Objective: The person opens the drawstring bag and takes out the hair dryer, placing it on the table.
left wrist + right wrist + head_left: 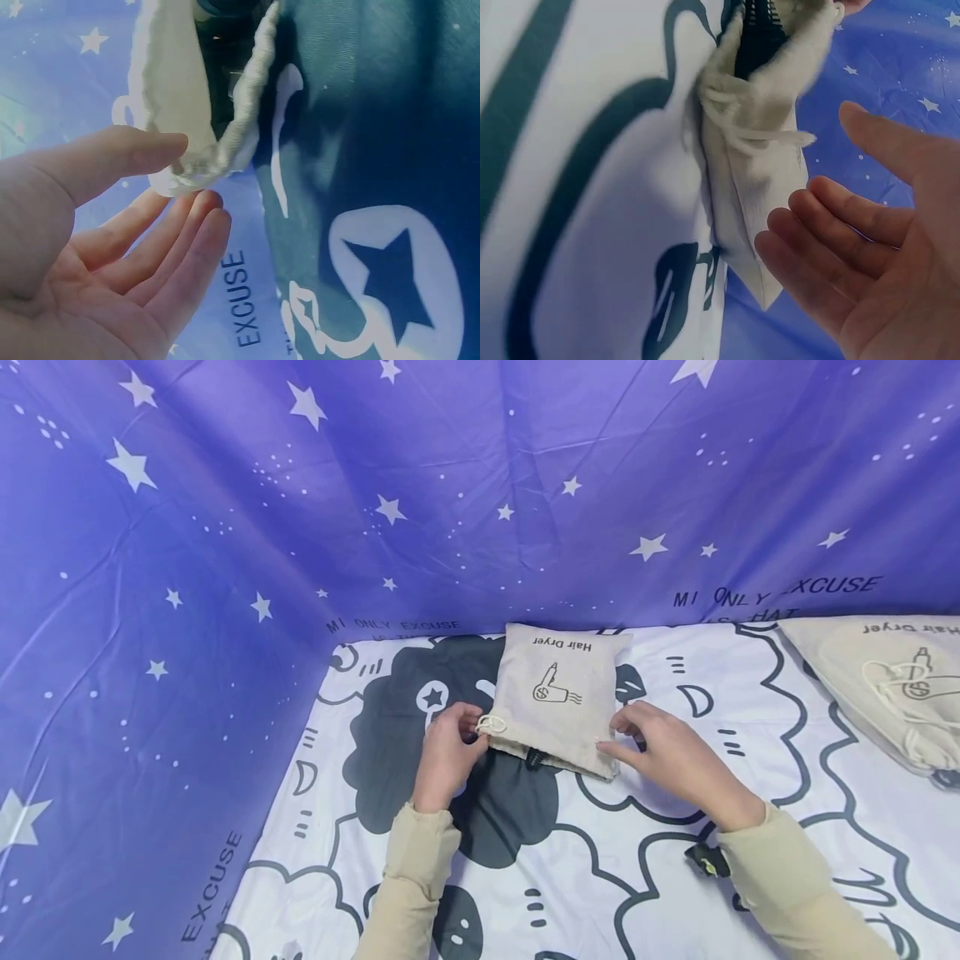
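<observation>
A cream drawstring bag (577,714) printed "Hair Dryer" lies on the patterned cloth, its mouth facing the person. In the gap of the mouth shows part of a black thing (761,34) with a gridded surface; the rest is hidden inside. My left hand (448,756) pinches the left corner of the mouth, by the white cord loop (492,724). The thumb overlaps the rim in the left wrist view, with the fingers behind and below. At the right corner, my right hand (663,752) is spread, fingertips close beside the bag and apart from it in the right wrist view.
A second "Hair Dryer" bag (870,677) with tangled cords lies at the far right. Beside the right sleeve sits a small black item (707,860) with a yellow-green mark. Purple star-printed curtains (450,485) rise behind and on the left.
</observation>
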